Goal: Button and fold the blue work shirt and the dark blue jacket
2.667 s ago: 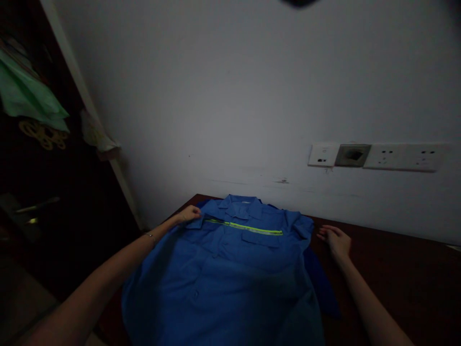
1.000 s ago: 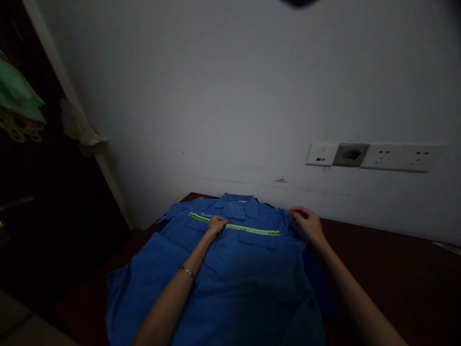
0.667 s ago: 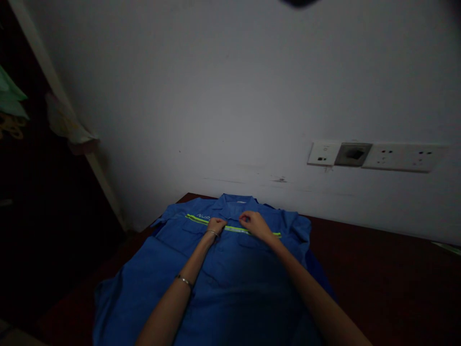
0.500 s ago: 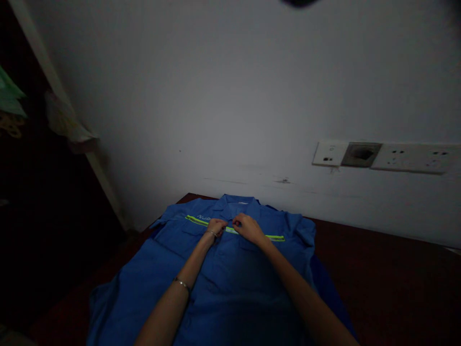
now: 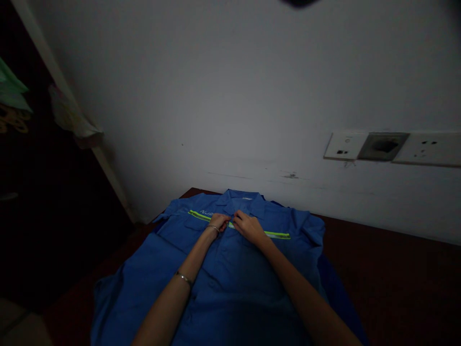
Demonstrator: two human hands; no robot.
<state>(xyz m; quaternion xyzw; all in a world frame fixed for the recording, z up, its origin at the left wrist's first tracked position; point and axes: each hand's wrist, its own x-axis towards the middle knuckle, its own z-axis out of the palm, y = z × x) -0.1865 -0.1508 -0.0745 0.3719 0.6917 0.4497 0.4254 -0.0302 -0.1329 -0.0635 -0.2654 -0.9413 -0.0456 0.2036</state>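
A blue work shirt (image 5: 234,274) lies spread front side up, its collar (image 5: 257,204) pointing towards the wall. Across the chest runs a yellow-green reflective stripe (image 5: 279,235), with pale lettering (image 5: 206,212) above it on the left. My left hand (image 5: 219,222), a bracelet at its wrist, is closed in a pinch on the front opening just below the collar. Facing it, my right hand (image 5: 248,227) pinches the other side of the opening, fingertips close to the left ones. Whatever small part lies between the fingertips is too dark to make out.
Under the shirt is a dark reddish-brown tabletop (image 5: 360,254), pushed against a white wall (image 5: 234,96). Darker blue cloth (image 5: 336,293) shows beneath the shirt's right side. Wall sockets (image 5: 345,146) sit at the right. A plastic bag (image 5: 72,115) hangs at the left.
My right hand has come slightly closer to the left, its fingertips now down at the shirt's opening. The view has shifted a little.
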